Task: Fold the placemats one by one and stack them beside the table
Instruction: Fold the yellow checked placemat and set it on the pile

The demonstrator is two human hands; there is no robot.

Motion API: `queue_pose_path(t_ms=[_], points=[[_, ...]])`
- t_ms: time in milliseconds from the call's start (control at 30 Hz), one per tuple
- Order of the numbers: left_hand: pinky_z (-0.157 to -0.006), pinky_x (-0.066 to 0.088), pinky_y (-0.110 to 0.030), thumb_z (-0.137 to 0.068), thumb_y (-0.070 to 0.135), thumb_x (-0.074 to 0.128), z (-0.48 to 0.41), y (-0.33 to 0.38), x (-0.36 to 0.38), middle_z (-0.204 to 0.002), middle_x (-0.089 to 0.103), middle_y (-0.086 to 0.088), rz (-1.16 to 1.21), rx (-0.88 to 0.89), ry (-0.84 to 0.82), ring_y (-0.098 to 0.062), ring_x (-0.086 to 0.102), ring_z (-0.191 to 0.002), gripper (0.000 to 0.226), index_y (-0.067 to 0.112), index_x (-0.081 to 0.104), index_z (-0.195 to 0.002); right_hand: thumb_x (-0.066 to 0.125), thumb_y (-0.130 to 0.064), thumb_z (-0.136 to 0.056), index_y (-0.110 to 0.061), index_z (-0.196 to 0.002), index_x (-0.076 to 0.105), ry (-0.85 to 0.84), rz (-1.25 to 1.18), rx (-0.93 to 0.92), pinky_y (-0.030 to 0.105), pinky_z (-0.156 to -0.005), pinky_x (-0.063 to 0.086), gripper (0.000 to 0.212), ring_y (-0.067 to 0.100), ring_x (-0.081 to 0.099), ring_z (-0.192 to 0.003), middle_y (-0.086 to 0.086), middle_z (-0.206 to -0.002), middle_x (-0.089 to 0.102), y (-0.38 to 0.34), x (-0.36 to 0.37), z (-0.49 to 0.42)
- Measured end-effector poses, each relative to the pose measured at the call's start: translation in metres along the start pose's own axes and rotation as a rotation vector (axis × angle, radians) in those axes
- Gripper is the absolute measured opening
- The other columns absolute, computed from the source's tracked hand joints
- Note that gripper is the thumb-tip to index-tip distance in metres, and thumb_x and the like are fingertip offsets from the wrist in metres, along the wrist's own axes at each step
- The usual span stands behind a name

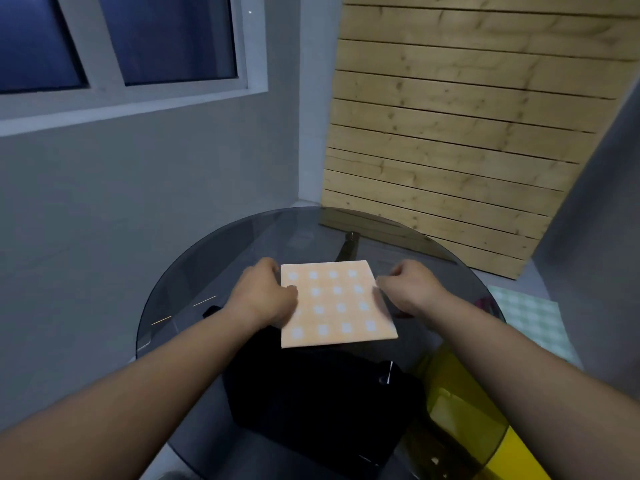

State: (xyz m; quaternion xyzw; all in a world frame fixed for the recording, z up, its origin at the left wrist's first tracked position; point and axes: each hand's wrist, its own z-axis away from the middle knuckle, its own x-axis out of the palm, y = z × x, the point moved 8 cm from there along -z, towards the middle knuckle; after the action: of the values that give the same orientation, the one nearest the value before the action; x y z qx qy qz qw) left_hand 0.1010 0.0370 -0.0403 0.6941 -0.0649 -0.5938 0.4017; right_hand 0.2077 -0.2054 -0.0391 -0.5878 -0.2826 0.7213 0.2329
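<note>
An orange placemat (337, 303) with pale square spots lies flat on the round smoked-glass table (242, 244), near its middle. My left hand (265, 294) grips the placemat's left edge, fingers curled onto it. My right hand (412, 289) pinches the right edge, which looks slightly blurred. A pale green checked placemat (530, 317) lies off the table to the right, on a grey surface beside it.
Through the glass I see dark clothing (322, 400) and something yellow (464, 407) at the lower right. A wooden slat panel (450, 133) leans behind the table. A grey wall with a window (121, 46) stands to the left.
</note>
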Motion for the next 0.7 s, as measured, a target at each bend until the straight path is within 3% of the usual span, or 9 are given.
queue_pose_path(t_ms=[67,167,300,400,500,600,633,700], points=[[-0.074,0.052,-0.033,-0.077,0.025,0.068,0.005,-0.005,0.002,-0.097,0.065,-0.002,0.048,-0.06,-0.041,-0.021,0.063,-0.089,0.025,0.013,0.057,-0.096,0.059,-0.019,-0.081,-0.008,-0.077,0.057,-0.061,-0.043,0.049,0.039,-0.066,0.057,0.011,0.028,0.058,-0.068,0.01,-0.071,0.055,-0.001,0.006,0.005],[-0.08,0.055,-0.036,-0.073,0.02,0.074,0.014,-0.009,0.005,-0.101,0.066,-0.005,0.162,-0.111,-0.083,-0.025,0.066,-0.093,0.027,0.013,0.063,-0.097,0.061,-0.015,-0.084,-0.003,-0.086,0.06,-0.118,-0.085,0.12,0.025,-0.051,0.047,0.012,0.026,0.061,-0.065,0.011,-0.079,0.062,0.0,0.013,0.015],[-0.083,0.056,-0.036,-0.075,0.007,0.081,0.022,-0.009,0.003,-0.1,0.069,-0.011,0.361,-0.165,-0.11,-0.026,0.068,-0.088,0.026,0.007,0.067,-0.096,0.063,-0.014,-0.084,0.0,-0.103,0.062,-0.154,-0.173,0.164,0.024,-0.05,0.05,0.023,0.025,0.067,-0.068,0.014,-0.09,0.071,0.005,0.016,0.027],[-0.083,0.057,-0.038,-0.078,-0.001,0.079,0.03,-0.005,0.005,-0.093,0.07,-0.018,0.492,-0.195,-0.179,-0.027,0.066,-0.078,0.022,0.0,0.066,-0.095,0.061,-0.014,-0.089,0.0,-0.1,0.063,-0.176,-0.166,0.131,0.023,-0.05,0.042,0.018,0.02,0.06,-0.065,0.012,-0.088,0.068,0.004,0.011,0.043],[-0.084,0.057,-0.039,-0.079,-0.002,0.078,0.039,0.007,0.008,-0.103,0.071,-0.021,0.491,-0.156,-0.232,-0.029,0.068,-0.082,0.025,0.0,0.067,-0.101,0.058,-0.011,-0.091,-0.005,-0.098,0.062,-0.132,-0.156,0.039,0.026,-0.055,0.041,0.01,0.022,0.061,-0.076,0.017,-0.102,0.07,0.003,0.002,0.058],[-0.065,0.057,-0.03,-0.083,0.001,0.076,0.045,0.029,0.006,-0.105,0.071,-0.016,0.505,-0.092,-0.224,-0.024,0.068,-0.074,0.026,0.005,0.067,-0.107,0.058,-0.014,-0.093,-0.009,-0.121,0.052,-0.062,-0.208,-0.013,0.027,-0.061,0.047,0.029,0.023,0.064,-0.093,0.011,-0.11,0.067,0.01,-0.02,0.069],[-0.058,0.057,-0.025,-0.084,0.003,0.076,0.047,0.04,0.007,-0.105,0.07,-0.012,0.52,-0.076,-0.225,-0.021,0.069,-0.074,0.026,0.009,0.067,-0.108,0.058,-0.015,-0.094,-0.011,-0.127,0.048,-0.048,-0.232,-0.02,0.026,-0.064,0.048,0.035,0.021,0.064,-0.094,0.007,-0.11,0.065,0.014,-0.03,0.073],[-0.057,0.057,-0.023,-0.086,0.004,0.075,0.052,0.062,0.016,-0.107,0.068,-0.006,0.584,-0.048,-0.241,-0.018,0.071,-0.082,0.027,0.015,0.066,-0.11,0.057,-0.016,-0.095,-0.015,-0.132,0.045,0.001,-0.277,-0.034,0.024,-0.063,0.048,0.039,0.014,0.062,-0.087,0.002,-0.106,0.062,0.026,-0.055,0.079]])
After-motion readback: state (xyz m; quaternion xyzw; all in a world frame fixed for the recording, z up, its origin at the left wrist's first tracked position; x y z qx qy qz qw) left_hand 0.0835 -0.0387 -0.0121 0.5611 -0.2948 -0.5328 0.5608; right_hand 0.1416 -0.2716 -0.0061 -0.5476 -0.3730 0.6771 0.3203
